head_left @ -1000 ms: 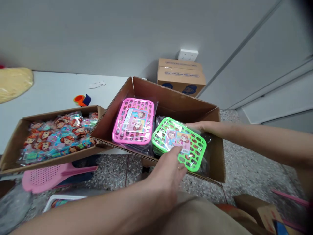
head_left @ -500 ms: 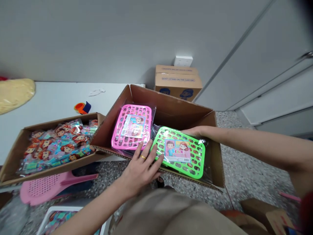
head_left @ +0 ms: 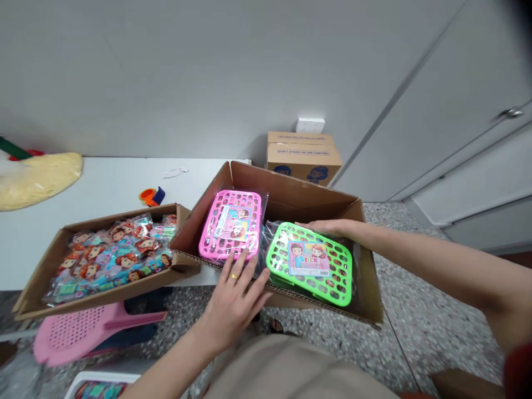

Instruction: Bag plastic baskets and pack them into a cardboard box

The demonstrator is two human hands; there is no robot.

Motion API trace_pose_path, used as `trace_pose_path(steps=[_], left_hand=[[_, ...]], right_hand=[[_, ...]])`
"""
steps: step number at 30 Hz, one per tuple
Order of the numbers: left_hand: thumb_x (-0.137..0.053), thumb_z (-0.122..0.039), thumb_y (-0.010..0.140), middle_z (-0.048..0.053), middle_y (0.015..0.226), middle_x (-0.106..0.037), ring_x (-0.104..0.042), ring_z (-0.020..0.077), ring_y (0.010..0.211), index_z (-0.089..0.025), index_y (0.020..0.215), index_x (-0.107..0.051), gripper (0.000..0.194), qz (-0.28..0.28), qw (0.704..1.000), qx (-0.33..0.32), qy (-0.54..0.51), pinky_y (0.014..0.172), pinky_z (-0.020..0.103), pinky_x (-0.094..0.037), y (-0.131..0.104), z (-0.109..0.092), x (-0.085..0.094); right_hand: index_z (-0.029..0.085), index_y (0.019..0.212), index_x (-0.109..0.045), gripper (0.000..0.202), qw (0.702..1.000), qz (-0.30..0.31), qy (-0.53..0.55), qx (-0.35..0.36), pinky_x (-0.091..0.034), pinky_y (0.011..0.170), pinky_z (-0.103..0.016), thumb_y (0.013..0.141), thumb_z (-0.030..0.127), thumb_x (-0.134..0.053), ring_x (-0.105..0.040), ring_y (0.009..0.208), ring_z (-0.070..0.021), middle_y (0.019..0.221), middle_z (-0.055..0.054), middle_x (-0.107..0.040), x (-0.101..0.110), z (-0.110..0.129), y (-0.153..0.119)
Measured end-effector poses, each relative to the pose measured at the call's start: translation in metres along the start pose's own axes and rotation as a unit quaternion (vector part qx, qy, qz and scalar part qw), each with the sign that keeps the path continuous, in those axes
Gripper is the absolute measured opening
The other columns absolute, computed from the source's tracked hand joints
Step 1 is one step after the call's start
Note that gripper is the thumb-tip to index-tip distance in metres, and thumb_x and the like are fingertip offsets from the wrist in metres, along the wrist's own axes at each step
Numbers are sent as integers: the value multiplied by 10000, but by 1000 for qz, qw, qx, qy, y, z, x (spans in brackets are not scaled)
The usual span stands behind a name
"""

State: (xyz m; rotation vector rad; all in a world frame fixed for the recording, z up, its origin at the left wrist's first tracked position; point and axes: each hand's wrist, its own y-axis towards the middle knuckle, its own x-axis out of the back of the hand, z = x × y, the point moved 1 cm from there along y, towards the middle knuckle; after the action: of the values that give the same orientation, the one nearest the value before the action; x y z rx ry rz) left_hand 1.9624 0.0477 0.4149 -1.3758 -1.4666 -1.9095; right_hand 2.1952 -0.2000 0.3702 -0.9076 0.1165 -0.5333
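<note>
Green plastic is showing right of the frame's centre: a film-wrapped basket (head_left: 341, 282) is lying at a slant inside the open carton (head_left: 303, 202), and a pink basket (head_left: 208, 238) is lying to its left. I am watching the right hand (head_left: 328, 226) at the far edge of the green one; its fingers are partly hiding, so I cannot tell if they are gripping. The left hand (head_left: 233, 305), at lower centre, is spreading its fingers wide over the near rim, holding nothing, tips at the pink basket's near edge. For careful handling, I am judging that both hands should be supporting the basket evenly, keeping its loose film away from the rough cardboard rim.
</note>
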Motion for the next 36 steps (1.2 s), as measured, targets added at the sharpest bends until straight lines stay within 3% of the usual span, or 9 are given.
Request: trace_pose_path(steps=[6,10,13,17,22,29,31,33,36], left_hand=[[-673,-188,844,216,1321,-605,-397,401,1397,-133,1212,-625,376,-36,999,14,-15,1049,623,-458,-9,-6,11],[-685,-123,817,223,1346,-580,-396,405,1396,-135,1224,-614,413,-55,998,33,-17,1050,626,-455,-18,-18,13],[-682,-87,807,216,1351,-577,-393,392,1400,-141,1220,-610,423,-64,995,77,1,1063,619,-450,-27,-38,15],[-657,-51,812,181,1289,-625,-416,367,1388,-150,1174,-628,376,-66,984,165,32,1065,612,-456,-44,-87,15],[-612,-68,843,115,1239,-664,-454,333,1364,-185,1151,-646,332,-58,956,281,68,1062,599,-469,-78,-163,10],[-568,-140,860,98,1208,-667,-495,314,1306,-208,1156,-652,316,17,923,333,190,954,520,-557,-142,-234,21],[-558,-169,867,92,1208,-663,-496,302,1302,-219,1152,-656,305,16,912,350,215,961,487,-551,-163,-250,23],[-548,-181,867,85,1220,-659,-504,302,1293,-230,1151,-659,309,24,899,366,239,972,482,-536,-185,-268,23],[-568,-208,847,74,1201,-674,-544,306,1246,-243,1131,-675,306,57,889,368,266,938,464,-545,-222,-294,25]], right_hand=[[103,1182,-641,803,1000,-11,24,3,-512,950,-403,827,798,-450,-647,1042,-283,1252,-159,-664,-1,9,-3],[159,1227,-639,766,996,-53,-29,64,-469,1040,-402,866,784,-382,-610,1142,-282,1302,-121,-643,14,6,5],[184,1261,-628,766,985,-83,-93,121,-450,1082,-425,878,783,-342,-597,1175,-285,1290,-116,-649,26,10,0],[214,1332,-578,690,952,-105,-175,230,-393,1149,-465,926,714,-329,-565,1239,-276,1309,-104,-636,26,25,-36],[291,1382,-533,583,924,-86,-176,328,-391,1161,-480,947,648,-379,-528,1297,-274,1378,-60,-594,-1,27,-104],[373,1317,-597,470,868,-50,-267,415,-607,834,-390,921,601,-484,-571,1236,-312,1400,-23,-576,-68,21,-175],[386,1308,-602,445,843,-37,-313,436,-607,775,-352,933,586,-472,-577,1225,-292,1391,-12,-581,-83,27,-180],[360,1304,-609,449,808,-37,-359,465,-588,845,-385,944,578,-452,-589,1201,-281,1351,-22,-609,-94,39,-173],[286,1305,-619,464,754,-61,-417,503,-502,1004,-471,964,533,-424,-604,1162,-289,1285,-60,-649,-105,67,-138]])
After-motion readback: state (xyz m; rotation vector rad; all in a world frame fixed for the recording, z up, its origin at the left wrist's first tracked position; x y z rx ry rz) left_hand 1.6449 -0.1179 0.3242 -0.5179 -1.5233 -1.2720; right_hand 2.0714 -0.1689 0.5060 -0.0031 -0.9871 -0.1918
